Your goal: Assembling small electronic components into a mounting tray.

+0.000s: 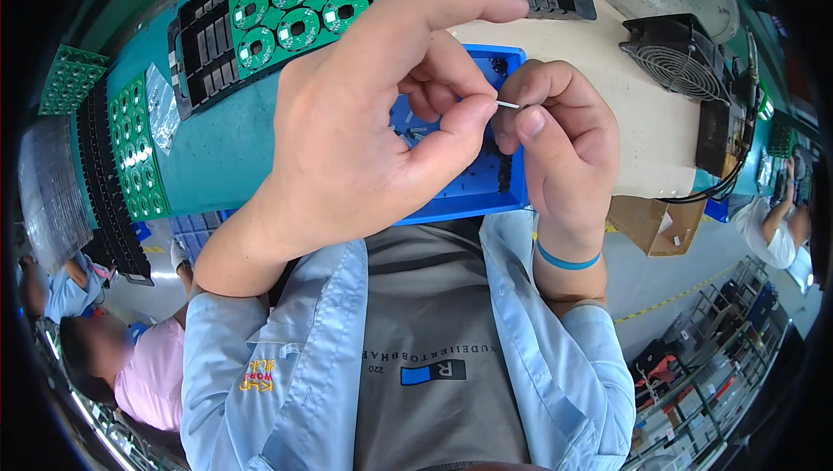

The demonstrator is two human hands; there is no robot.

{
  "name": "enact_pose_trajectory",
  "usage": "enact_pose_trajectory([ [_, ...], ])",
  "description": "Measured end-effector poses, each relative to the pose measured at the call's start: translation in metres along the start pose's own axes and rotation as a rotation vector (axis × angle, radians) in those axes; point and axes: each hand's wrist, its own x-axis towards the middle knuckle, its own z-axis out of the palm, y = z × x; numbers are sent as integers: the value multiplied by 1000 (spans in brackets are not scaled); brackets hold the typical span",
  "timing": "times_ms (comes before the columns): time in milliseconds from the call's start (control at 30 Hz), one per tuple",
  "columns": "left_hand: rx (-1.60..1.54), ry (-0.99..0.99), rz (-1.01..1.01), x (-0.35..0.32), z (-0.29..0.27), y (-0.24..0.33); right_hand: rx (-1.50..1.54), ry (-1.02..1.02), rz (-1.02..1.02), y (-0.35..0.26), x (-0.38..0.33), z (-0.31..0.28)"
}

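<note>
Above a blue tray [474, 203], my left hand [373, 115] pinches a thin, pale pin-like piece [508, 105] between thumb and forefinger, its other fingers curled or raised. The far end of this piece meets the fingertips of my right hand [568, 137], whose thumb and forefinger are closed around it. Whether a second tiny part sits in the right fingertips is too small to tell. Several loose small clear or metallic pieces [415, 134] lie in the tray, partly hidden by my left hand. Dark crumbs cling to its right side.
Behind the tray, a black rack [195, 63] carries a green panel of ring-shaped circuit boards [298, 30]. More board panels [137, 154] stand at the left. On the right are a black fan [681, 63] with cables and a cardboard box [657, 226]. Other people [152, 376] sit nearby.
</note>
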Motion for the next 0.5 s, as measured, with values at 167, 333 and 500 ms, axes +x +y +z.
enact_pose_trajectory([
  [167, -58, -5, 12, 1, 2, 1, 18, -15, -12, 0, 0, -1],
  [333, -44, -20, 7, 0, 0, 0, 10, -10, 0, 0, -1, 0],
  [500, -26, -26, -16, -1, -2, -2, 8, -6, -5, 0, -2, 0],
])
